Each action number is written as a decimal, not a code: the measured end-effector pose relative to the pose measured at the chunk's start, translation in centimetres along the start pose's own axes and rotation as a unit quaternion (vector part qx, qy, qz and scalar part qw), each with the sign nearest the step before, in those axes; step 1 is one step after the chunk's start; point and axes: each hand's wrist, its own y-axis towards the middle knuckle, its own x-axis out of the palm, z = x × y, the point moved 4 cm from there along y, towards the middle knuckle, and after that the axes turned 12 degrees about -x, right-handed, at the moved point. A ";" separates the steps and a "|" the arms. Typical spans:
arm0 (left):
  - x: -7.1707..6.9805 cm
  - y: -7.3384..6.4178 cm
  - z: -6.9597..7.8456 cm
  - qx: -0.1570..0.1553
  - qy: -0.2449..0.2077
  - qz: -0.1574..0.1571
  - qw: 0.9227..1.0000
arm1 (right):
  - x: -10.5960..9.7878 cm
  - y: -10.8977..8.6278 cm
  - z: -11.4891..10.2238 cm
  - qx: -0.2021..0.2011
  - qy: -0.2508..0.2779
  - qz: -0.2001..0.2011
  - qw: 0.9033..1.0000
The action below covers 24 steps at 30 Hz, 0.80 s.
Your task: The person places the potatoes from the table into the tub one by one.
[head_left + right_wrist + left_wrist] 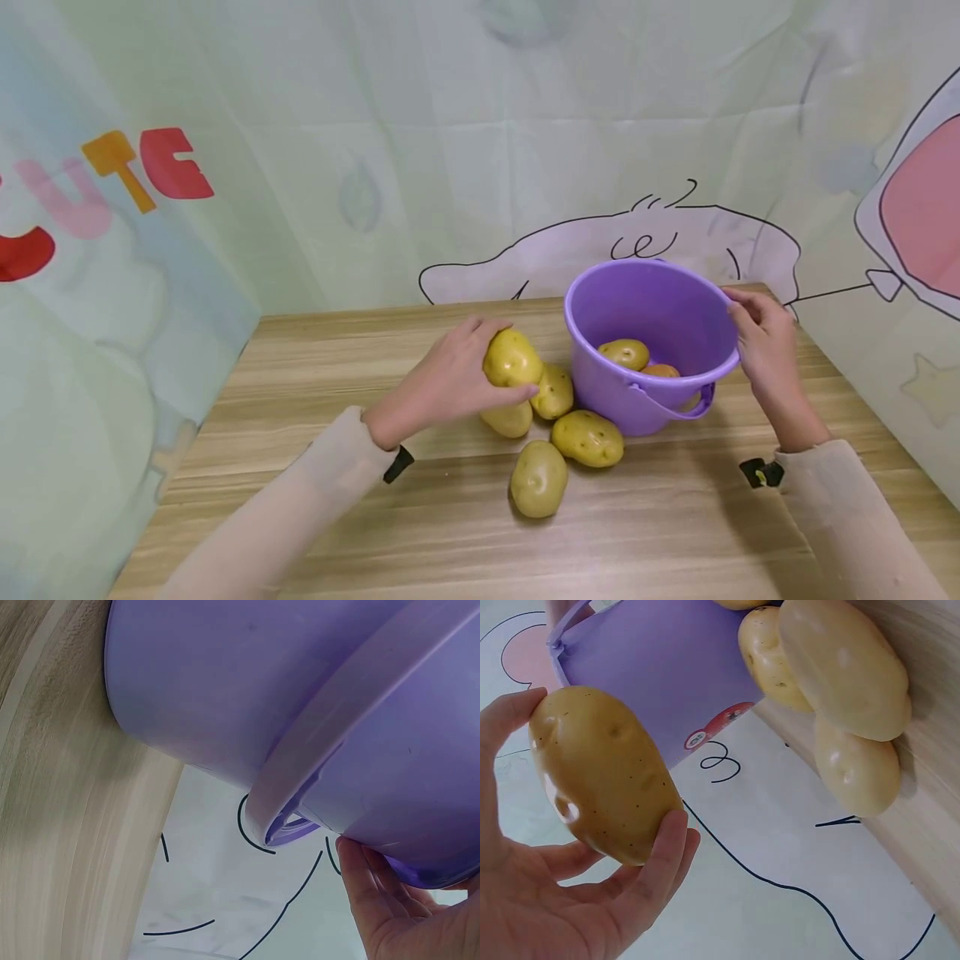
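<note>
A yellow potato (604,776) is gripped between the thumb and fingers of my left hand (457,375); in the head view it is raised beside the purple bucket (615,400), to its left. My right hand (768,354) holds the bucket's rim on the right side, with fingertips (356,862) against the outer wall in the right wrist view. Inside the bucket lie a yellow potato (625,354) and an orange-brown one (661,371), partly hidden by the rim. Several potatoes rest on the table left of and in front of the bucket, among them a paler one (538,479).
The wood-grain table (315,500) ends at the back against a printed cloth (360,167) with cartoon drawings. The bucket's handle (693,408) hangs down at its front. Another potato (588,439) lies right against the bucket's base.
</note>
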 end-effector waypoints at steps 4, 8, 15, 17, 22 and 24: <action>-0.2 0.4 0.7 0.009 -0.015 0.003 1.000 | 0.0 -0.1 0.0 0.003 0.001 -0.001 1.000; -0.5 0.9 1.6 0.016 -0.031 0.005 0.999 | 0.0 -0.1 0.0 0.006 0.001 -0.002 1.000; -0.6 1.6 2.7 0.015 -0.025 -0.002 1.000 | 0.1 0.1 0.1 0.007 0.002 0.000 1.000; -0.6 1.8 2.9 0.018 -0.025 -0.003 1.000 | 0.1 0.1 0.1 0.006 0.005 0.002 1.000; -0.6 2.2 3.4 0.028 -0.036 -0.005 0.999 | 0.0 0.1 0.1 0.007 0.012 0.007 1.000; -0.6 2.4 3.5 0.030 -0.037 -0.005 0.999 | 0.0 0.1 0.2 0.008 0.013 0.009 1.000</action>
